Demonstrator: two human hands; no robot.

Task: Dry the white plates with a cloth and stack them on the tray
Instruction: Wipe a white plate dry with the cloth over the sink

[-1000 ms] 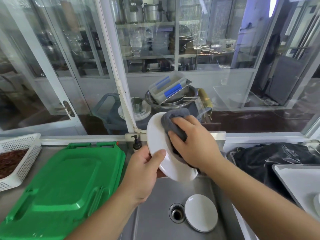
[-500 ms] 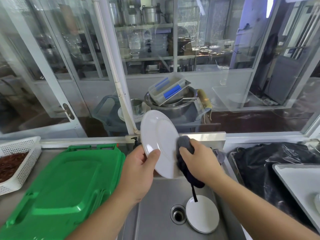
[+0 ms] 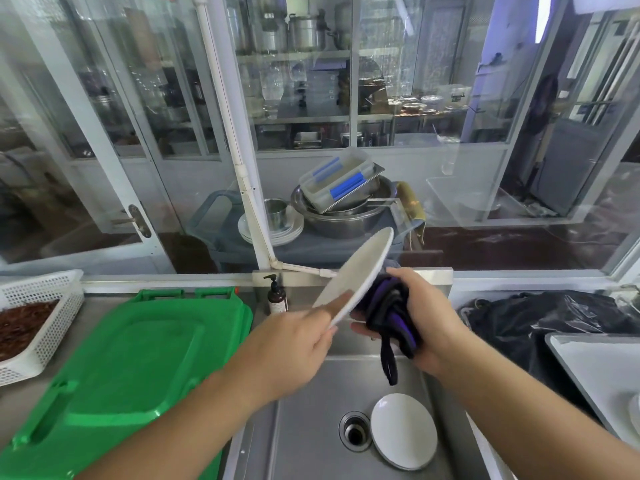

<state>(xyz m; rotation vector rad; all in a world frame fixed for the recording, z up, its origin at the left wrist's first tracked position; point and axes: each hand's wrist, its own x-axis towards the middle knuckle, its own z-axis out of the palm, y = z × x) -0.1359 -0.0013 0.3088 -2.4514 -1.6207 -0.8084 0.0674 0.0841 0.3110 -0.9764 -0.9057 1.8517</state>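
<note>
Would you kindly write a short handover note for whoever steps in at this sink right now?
Left hand grips the lower edge of a white plate, held tilted above the sink.
Right hand holds the bunched dark cloth against the plate's underside.
A second plate lies in the sink beside the drain.
The tray sits on the right; something white shows at its far right edge, too cut off to identify.
Done: wiping of the held plate is under way.
Left: finish drying it, set it on the tray, then dry and stack the plate from the sink.
</note>
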